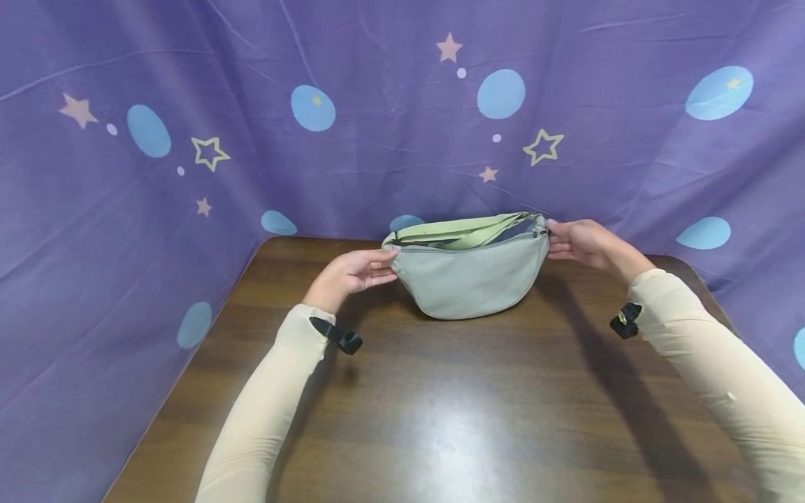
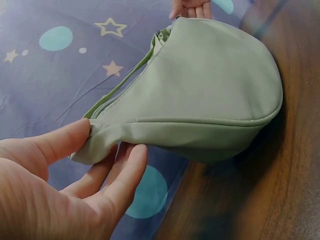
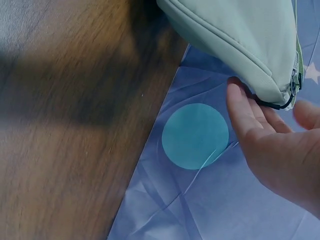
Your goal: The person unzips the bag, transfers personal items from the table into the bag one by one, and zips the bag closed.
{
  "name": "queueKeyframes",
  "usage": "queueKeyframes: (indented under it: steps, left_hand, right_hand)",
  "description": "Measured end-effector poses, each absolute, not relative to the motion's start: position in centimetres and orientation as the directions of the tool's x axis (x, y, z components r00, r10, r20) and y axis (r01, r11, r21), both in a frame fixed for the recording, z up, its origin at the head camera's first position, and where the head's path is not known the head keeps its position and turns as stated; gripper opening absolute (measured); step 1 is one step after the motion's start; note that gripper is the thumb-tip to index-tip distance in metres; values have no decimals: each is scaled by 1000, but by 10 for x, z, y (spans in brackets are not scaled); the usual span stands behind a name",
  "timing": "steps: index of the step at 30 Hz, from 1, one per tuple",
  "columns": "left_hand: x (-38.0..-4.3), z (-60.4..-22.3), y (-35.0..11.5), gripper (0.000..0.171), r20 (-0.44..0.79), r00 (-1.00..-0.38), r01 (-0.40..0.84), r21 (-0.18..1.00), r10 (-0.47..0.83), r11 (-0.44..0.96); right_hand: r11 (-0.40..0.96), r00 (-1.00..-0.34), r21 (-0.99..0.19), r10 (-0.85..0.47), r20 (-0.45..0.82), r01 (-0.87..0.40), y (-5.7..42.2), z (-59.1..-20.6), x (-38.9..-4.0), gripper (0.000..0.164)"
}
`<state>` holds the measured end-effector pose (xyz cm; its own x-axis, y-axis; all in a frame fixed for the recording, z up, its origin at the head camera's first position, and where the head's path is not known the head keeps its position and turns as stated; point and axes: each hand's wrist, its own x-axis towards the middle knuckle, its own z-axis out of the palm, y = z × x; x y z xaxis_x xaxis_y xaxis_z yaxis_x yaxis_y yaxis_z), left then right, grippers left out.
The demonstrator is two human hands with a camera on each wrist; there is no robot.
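Note:
A pale green waist bag [image 1: 472, 279] stands upright at the back of the table, its curved bottom toward me. A zipper [image 2: 102, 107] runs along its top edge, and a lighter green strap [image 1: 465, 229] lies above it. My left hand [image 1: 358, 271] pinches the bag's left end, thumb on top and fingers beneath, as the left wrist view shows closely. At the opposite end my right hand [image 1: 585, 243] holds the corner between thumb and fingers. Beside that corner, a dark zipper pull [image 3: 299, 80] hangs in the right wrist view. The bag's back is hidden.
A brown wooden table [image 1: 440, 419] lies under the bag and reaches toward me. Right behind it hangs a purple cloth [image 1: 390, 84] with stars and blue ovals, which also covers the left side. Black straps [image 1: 336, 335] circle both sleeved wrists.

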<state>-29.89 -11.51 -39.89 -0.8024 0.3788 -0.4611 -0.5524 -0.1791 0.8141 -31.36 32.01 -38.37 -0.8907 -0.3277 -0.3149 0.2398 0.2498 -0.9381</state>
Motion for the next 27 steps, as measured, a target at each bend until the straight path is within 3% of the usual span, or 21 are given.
queueKeyframes:
  steps: [2,7,10,16,27]
  left_hand:
    - [-302,-399,-117,30,-456,-805,-550,813,379,-192]
    - [-307,-399,-120,34,-457,-806,-564,787,377,-252]
    - [-307,-401,-120,36,-470,-799,-582,762,376,-285]
    - [-308,-407,-118,37,-478,-796,-594,734,371,-328]
    - [-313,-406,-119,36,-462,-812,-574,743,357,-343]
  right_hand:
    - [201,-893,-947,-328,-308,252,317,-382,-315,53]
    - [32,-874,-937,-351,-336,347,313,-379,-317,16]
    - [-30,-837,-897,-375,-399,441,315,-380,-318,25]
    - [-8,-760,-837,-422,-494,548,323,-383,-319,35]
    - [-45,-768,-826,-401,-500,562,323,-383,-311,40]
